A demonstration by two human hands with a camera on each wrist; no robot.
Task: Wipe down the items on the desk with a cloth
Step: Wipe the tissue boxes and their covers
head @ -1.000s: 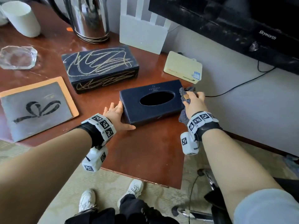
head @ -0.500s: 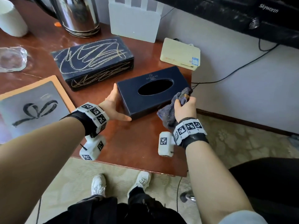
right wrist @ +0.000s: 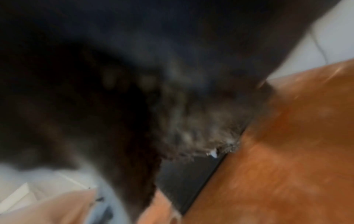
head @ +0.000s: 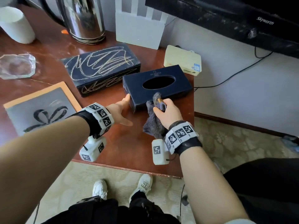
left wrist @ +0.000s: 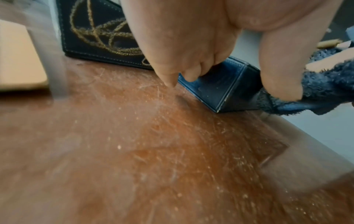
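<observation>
Your right hand (head: pixel 168 113) grips the cloth (head: pixel 152 125) against the box (head: pixel 155 88) at frame centre. Your left hand (head: pixel 120 112), fingers straight, braces its left end.

Desk (head: pixel 129 147); tissue box (head: pixel 169 92); cup (head: pixel 17 25)

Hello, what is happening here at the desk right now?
A person is cleaning a dark blue tissue box on the wooden desk. The right hand grips a grey cloth and rubs it against the near side of the box. The left hand rests open against the box's left end to steady it. A black box with gold scribbles, a glass ashtray and a kettle stand nearby.
</observation>
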